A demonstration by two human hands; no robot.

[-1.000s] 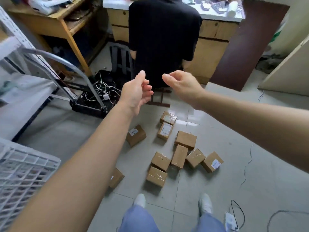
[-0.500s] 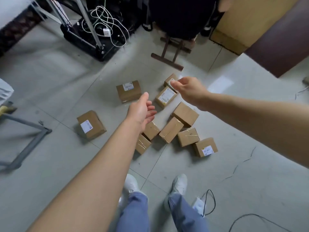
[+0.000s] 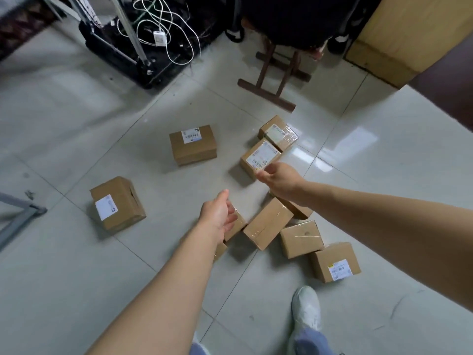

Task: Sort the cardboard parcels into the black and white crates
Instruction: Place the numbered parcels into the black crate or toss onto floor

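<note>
The cardboard parcels (image 3: 267, 222) are lying scattered on the floor (image 3: 76, 124) across the middle of the frame; neither crate is showing. The left hand (image 3: 217, 213) is hovering released, fingers relaxed, over a small taped parcel (image 3: 239, 226). The right hand (image 3: 280, 179) is hanging loosely curled, holding nothing, at the near edge of the labelled parcel (image 3: 259, 156); whether it is touching, I cannot tell. Each hand is probably best gripping one box across its short sides, with the label facing up.

Surface: pale, glossy tiled floor (image 3: 76, 278).
Parcels (image 3: 193, 146): scattered; two apart at left, rest clustered.
Also: wooden stool (image 3: 268, 80), black cart (image 3: 143, 60).
</note>
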